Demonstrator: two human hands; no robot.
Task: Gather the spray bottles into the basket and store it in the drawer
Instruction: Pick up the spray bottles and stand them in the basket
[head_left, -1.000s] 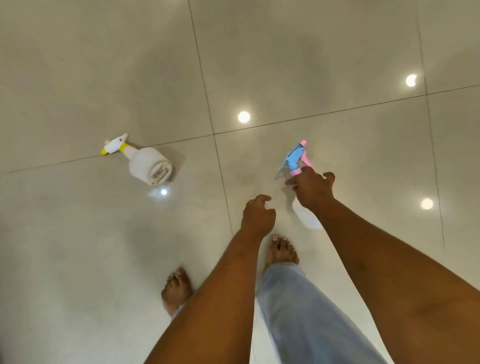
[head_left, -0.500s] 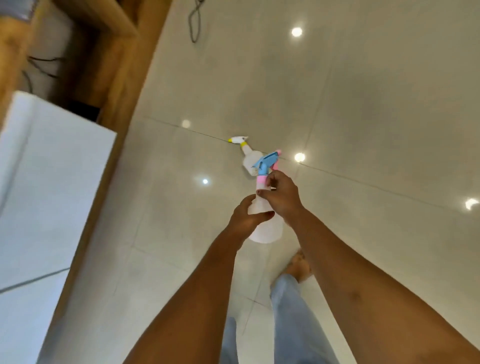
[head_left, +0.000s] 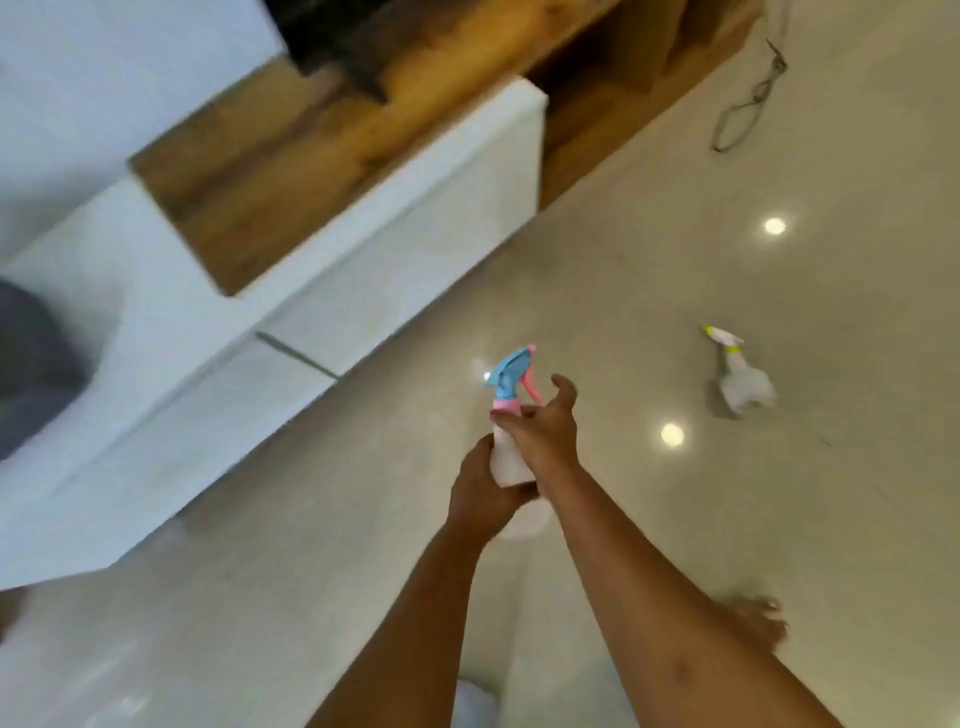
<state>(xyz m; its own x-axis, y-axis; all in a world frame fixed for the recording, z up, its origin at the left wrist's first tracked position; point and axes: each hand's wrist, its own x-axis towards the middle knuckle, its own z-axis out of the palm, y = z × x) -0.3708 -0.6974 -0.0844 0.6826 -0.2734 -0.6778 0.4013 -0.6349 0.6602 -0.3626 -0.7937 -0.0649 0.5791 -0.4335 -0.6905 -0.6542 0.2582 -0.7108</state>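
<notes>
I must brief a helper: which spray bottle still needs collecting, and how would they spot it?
On the glossy tiled floor, right of the white cabinet, a white spray bottle lies on its side. Its nozzle is yellow-tipped, unlike the blue-and-pink-topped bottle held in both hands.

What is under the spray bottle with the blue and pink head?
The left hand supports the bottle from below, while the right hand wraps its side. Below them lies the tiled floor. The bottle's base is mostly covered by the hands.
</notes>
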